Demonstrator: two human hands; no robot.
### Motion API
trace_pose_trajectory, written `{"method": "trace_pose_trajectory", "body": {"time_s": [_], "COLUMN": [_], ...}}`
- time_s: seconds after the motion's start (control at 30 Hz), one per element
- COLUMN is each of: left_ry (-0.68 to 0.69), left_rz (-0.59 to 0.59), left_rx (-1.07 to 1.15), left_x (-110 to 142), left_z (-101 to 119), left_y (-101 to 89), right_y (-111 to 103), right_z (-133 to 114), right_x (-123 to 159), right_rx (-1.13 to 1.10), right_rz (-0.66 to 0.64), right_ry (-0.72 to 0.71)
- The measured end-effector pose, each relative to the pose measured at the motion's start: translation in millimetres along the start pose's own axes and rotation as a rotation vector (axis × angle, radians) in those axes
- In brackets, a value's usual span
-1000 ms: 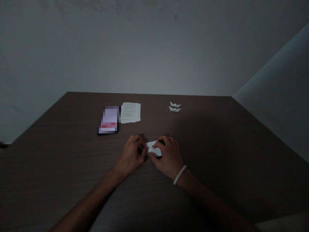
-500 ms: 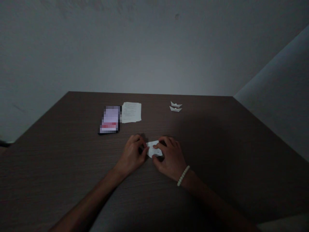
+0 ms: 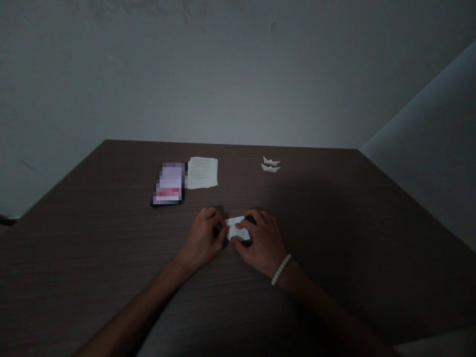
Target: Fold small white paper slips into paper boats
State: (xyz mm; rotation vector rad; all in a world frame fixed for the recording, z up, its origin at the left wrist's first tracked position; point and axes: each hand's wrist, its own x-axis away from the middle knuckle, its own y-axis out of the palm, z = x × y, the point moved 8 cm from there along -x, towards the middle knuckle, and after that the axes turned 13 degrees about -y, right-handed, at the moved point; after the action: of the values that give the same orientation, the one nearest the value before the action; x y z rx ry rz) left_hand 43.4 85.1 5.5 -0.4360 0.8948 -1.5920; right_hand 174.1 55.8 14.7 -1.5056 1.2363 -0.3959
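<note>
A small folded piece of printed paper [image 3: 240,232] lies on the dark wooden table between my two hands. My left hand [image 3: 204,233] pinches its left end between thumb and fingers. Over its right part curls my right hand [image 3: 262,240], the thumb at the near edge and the fingers on top and along the far edge. A beaded bracelet [image 3: 281,269] circles my right wrist. The fingers cover both ends of the paper, so its full outline is hidden.
Beyond my left hand are a phone [image 3: 168,184] with a blurred lit screen and a stack of printed paper sheets [image 3: 203,173] beside it. Two small white paper boats [image 3: 270,168] stand farther right. A grey wall [image 3: 238,74] rises behind the table [image 3: 92,213].
My right thumb has shifted slightly left along the near edge of the paper, and that near edge looks a little flatter. Everything else stays where it was.
</note>
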Motion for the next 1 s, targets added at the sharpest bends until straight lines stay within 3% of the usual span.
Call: {"method": "trace_pose_trajectory", "body": {"time_s": [1.0], "left_ry": [-0.013], "left_rz": [-0.057], "left_rx": [-0.191], "left_x": [7.4], "left_z": [0.0], "left_y": [-3.1], "right_y": [0.2], "right_z": [0.3], "right_x": [1.6], "right_rx": [0.003], "right_rz": [0.016], "right_ry": [-0.001]}}
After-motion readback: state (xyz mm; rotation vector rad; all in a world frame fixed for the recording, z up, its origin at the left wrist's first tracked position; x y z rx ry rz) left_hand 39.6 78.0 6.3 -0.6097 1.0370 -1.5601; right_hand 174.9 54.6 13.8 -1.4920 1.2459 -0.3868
